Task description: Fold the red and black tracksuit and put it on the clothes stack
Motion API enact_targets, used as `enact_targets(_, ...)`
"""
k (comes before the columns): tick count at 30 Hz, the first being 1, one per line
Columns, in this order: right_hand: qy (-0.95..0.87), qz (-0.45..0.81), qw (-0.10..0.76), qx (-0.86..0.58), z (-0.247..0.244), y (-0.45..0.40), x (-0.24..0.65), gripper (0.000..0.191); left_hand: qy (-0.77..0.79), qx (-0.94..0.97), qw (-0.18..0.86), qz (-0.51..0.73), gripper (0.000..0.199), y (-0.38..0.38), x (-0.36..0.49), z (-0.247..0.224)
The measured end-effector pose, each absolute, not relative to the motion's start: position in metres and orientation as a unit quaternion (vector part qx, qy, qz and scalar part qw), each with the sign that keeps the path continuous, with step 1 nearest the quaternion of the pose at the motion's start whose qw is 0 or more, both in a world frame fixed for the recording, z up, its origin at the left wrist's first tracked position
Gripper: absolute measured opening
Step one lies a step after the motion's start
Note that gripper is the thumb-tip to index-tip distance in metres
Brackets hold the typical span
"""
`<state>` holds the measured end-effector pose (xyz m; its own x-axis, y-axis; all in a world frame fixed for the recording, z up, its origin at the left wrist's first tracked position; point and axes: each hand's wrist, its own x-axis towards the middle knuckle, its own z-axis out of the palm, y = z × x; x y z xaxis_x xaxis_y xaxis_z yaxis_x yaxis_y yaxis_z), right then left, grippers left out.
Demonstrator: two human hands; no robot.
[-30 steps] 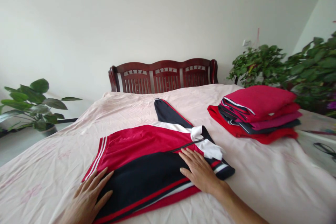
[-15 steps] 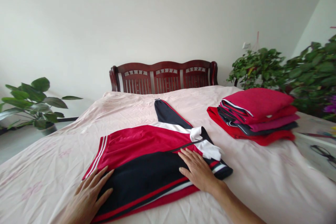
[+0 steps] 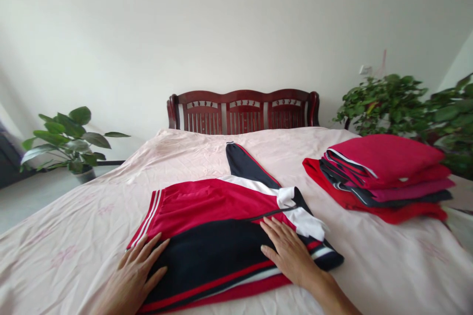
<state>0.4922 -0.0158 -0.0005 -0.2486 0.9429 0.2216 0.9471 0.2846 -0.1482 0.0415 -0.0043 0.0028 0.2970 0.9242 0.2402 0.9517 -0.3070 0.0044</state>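
Observation:
A red, navy and white jacket (image 3: 214,236) lies on the bed, its near side folded over the front. One navy sleeve (image 3: 247,165) points away toward the headboard. The white collar is at the right end, the striped hem at the left. My left hand (image 3: 138,268) rests with spread fingers on the hem end. Flat on the folded part near the collar lies my right hand (image 3: 288,251), its fingers stretched out. Neither hand grips the cloth.
A stack of folded red, magenta and dark clothes (image 3: 384,172) sits on the pink bedsheet (image 3: 377,261) at the right. Beyond the bed stands a dark wooden headboard (image 3: 244,110). Potted plants stand at the left (image 3: 70,138) and right (image 3: 384,103).
The view has shifted a little left and up, so things appear further right and lower. Both hands stay on the same parts of the jacket.

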Motion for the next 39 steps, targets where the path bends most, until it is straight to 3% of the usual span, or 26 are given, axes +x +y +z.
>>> enact_targets(14,-0.794,-0.109,0.152,-0.579,-0.017,-0.009,0.508,0.058,-0.590,-0.804,0.017,-0.079,0.054,-0.008,0.046,0.018)
enact_targets(20,-0.789,-0.033,0.116,-0.602,0.031,0.021,0.498,0.039,-0.549,-0.832,-0.057,-0.057,0.041,0.022,0.054,0.073)
enact_targets(25,-0.819,0.040,0.131,-0.556,0.075,0.091,0.448,0.047,-0.539,-0.837,-0.021,-0.090,0.039,0.085,0.103,0.098)
enact_targets(31,-0.842,0.084,0.137,-0.516,0.061,0.180,0.382,0.057,-0.557,-0.823,0.001,-0.114,0.053,0.161,0.142,0.068)
enact_targets(39,-0.804,0.080,0.086,-0.583,0.010,0.229,0.390,0.059,-0.659,-0.751,0.012,-0.052,0.067,0.178,0.097,0.005)
